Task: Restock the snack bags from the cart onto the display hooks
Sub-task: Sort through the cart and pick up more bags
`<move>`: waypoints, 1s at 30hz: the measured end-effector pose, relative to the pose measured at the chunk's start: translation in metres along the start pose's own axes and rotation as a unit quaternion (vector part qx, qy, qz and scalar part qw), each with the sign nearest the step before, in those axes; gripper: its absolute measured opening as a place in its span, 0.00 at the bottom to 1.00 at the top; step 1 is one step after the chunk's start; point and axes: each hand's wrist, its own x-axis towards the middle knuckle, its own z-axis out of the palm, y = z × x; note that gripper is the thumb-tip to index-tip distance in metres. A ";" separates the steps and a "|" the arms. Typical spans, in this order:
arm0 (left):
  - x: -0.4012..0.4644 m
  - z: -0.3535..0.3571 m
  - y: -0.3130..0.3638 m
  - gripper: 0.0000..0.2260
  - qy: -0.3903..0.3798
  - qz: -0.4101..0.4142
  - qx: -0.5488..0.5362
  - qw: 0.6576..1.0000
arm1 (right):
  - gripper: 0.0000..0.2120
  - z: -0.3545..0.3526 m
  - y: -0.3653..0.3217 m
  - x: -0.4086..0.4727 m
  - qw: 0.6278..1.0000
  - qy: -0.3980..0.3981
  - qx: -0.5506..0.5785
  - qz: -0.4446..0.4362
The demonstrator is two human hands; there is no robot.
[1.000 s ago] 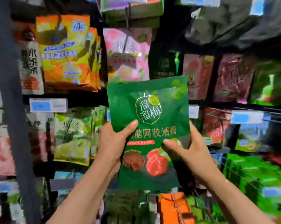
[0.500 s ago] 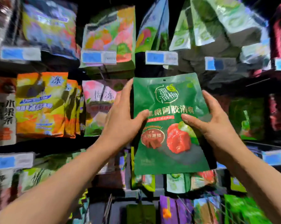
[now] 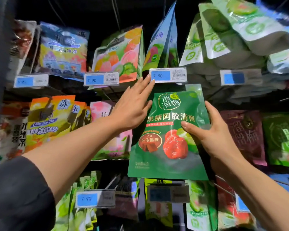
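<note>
Right now the green snack bag (image 3: pixel 169 135) is held up against the display, roughly upright and leaning a little to one side, its top edge just under a blue price tag (image 3: pixel 168 75) marked 7.90. Its front shows large Chinese lettering, a brown sugar block and a red plum beside a green one. The right hand (image 3: pixel 212 130) holds it by the right edge: the thumb presses on the front near the fruit picture, and the other fingers wrap behind the bag, out of sight. The left hand (image 3: pixel 132 109) is off the bag, flat and open, its fingers stretched out close together and reaching up toward the left end of that price tag, the fingertips at or just short of it; the thumb lies near the bag's upper left edge. A dark sleeve (image 3: pixel 19 194) covers the left upper arm. Behind the left hand hangs a pink bag (image 3: pixel 103 114), and left of that a row of orange and yellow bags (image 3: pixel 50 120). Above, pale green bags (image 3: pixel 223 35) and fruit-printed ones crowd the upper hooks. A dark red bag (image 3: pixel 243 135) hangs to the right.
</note>
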 end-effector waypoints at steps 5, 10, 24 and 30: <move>-0.003 0.005 0.001 0.30 0.015 -0.001 -0.009 1.000 | 0.33 -0.005 0.008 -0.002 1.000 -0.008 0.005 0.005; -0.007 0.008 0.003 0.29 0.017 -0.013 -0.009 1.000 | 0.34 -0.005 0.008 -0.005 1.000 -0.016 0.020 0.010; -0.003 0.013 -0.003 0.28 0.060 -0.002 0.006 0.998 | 0.30 0.002 0.014 0.005 1.000 -0.006 -0.010 0.012; -0.008 0.026 -0.003 0.34 0.079 0.001 0.054 0.995 | 0.44 0.016 0.074 0.043 0.984 -0.015 -0.156 0.078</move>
